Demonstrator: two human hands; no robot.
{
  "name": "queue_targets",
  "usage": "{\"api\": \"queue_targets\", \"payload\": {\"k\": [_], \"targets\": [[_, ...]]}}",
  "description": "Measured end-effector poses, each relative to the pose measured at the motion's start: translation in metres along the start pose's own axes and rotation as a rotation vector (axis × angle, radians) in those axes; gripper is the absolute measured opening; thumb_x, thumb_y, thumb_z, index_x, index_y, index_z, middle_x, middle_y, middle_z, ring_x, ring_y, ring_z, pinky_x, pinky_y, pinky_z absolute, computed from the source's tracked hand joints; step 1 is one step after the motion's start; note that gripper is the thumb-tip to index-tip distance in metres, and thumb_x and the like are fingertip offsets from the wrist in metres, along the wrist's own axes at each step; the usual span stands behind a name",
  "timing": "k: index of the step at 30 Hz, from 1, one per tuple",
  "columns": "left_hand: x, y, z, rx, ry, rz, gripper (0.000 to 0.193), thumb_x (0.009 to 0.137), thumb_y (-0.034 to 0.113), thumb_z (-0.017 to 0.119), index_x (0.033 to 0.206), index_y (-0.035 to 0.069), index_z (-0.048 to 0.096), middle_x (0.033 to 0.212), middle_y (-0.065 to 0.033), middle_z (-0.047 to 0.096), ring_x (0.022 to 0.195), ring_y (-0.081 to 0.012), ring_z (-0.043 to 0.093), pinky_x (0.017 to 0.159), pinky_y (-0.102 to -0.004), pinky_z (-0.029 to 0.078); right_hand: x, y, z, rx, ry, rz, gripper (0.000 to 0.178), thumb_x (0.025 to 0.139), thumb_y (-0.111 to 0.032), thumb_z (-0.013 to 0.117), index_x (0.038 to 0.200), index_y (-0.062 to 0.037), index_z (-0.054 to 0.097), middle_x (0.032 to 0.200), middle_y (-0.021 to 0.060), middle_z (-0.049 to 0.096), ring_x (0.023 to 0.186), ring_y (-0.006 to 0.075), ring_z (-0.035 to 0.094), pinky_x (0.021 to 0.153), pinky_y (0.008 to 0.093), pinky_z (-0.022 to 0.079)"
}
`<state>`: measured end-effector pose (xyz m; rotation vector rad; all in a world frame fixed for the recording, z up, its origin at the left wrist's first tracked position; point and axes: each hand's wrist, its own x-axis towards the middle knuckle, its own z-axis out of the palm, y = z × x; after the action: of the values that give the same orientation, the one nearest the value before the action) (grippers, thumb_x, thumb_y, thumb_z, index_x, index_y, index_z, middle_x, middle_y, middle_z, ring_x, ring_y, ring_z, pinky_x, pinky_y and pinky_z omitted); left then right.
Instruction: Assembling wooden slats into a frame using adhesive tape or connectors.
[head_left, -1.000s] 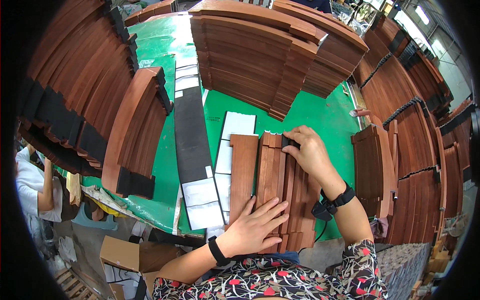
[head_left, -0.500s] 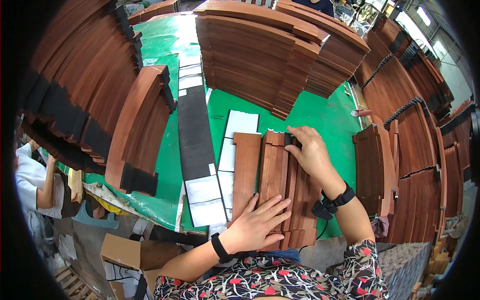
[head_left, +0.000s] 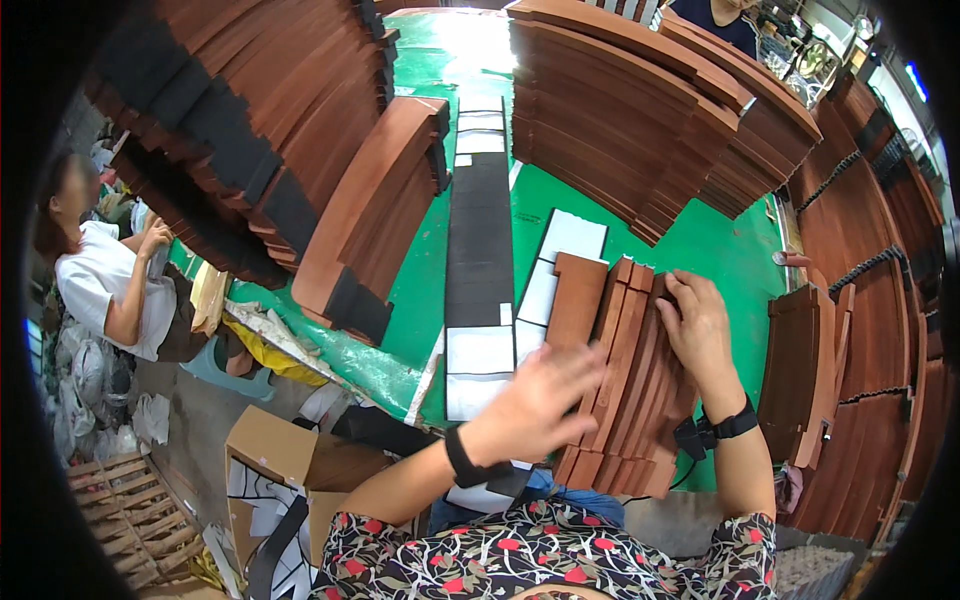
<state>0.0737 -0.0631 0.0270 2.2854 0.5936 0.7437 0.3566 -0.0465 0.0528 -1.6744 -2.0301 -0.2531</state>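
A small fan of reddish-brown wooden slats (head_left: 622,352) lies on the green table (head_left: 722,258) in front of me. My right hand (head_left: 698,325) rests on the far right side of the slats, fingers curled over their upper edge. My left hand (head_left: 540,400) hovers over the near end of the slats, blurred, fingers spread and holding nothing. Both wrists wear black bands.
Large stacks of the same brown slats (head_left: 640,110) ring the table at the back, left (head_left: 375,210) and right (head_left: 800,370). A long black strip with white sheets (head_left: 478,250) runs down the table. A person in white (head_left: 105,280) stands at left; a cardboard box (head_left: 270,450) sits below.
My left hand has lifted off the near end of the slats and moved up and left. My right hand stays on the far edge. The view has shifted slightly.
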Motion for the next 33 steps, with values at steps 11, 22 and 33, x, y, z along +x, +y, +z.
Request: {"api": "queue_targets", "payload": {"k": [11, 22, 33], "targets": [[-0.029, -0.072, -0.068, 0.601, 0.203, -0.713, 0.057, 0.091, 0.038, 0.068, 0.124, -0.008, 0.058, 0.111, -0.0254, 0.064, 0.105, -0.0407, 0.062, 0.092, -0.0465, 0.05, 0.011, -0.04, -0.02, 0.229, -0.071, -0.041, 0.038, 0.079, -0.008, 0.077, 0.114, -0.0008, 0.065, 0.123, 0.0196, 0.063, 0.115, 0.0383, 0.059, 0.099, 0.0464, 0.047], [-0.01, -0.089, -0.044, -0.958, 0.6, -0.627, 0.026, 0.096, 0.016, 0.065, 0.113, 0.001, 0.054, 0.102, -0.0082, 0.065, 0.097, -0.0138, 0.064, 0.079, -0.031, 0.053, 0.035, -0.105, 0.028, 0.386, -0.247, -0.188, 0.027, 0.083, -0.015, 0.074, 0.104, -0.0002, 0.068, 0.102, 0.0171, 0.07, 0.098, 0.0354, 0.065, 0.088, 0.0453, 0.05], [0.005, -0.061, -0.038, -1.222, 0.486, -0.611, 0.028, 0.102, 0.012, 0.053, 0.128, 0.0, 0.057, 0.118, -0.0085, 0.067, 0.103, -0.0142, 0.065, 0.089, -0.0304, 0.053, 0.044, -0.11, 0.036, 0.476, -0.193, -0.119, 0.04, 0.074, -0.011, 0.08, 0.11, 0.0016, 0.066, 0.098, 0.0165, 0.064, 0.097, 0.0348, 0.063, 0.084, 0.0432, 0.053]]}}
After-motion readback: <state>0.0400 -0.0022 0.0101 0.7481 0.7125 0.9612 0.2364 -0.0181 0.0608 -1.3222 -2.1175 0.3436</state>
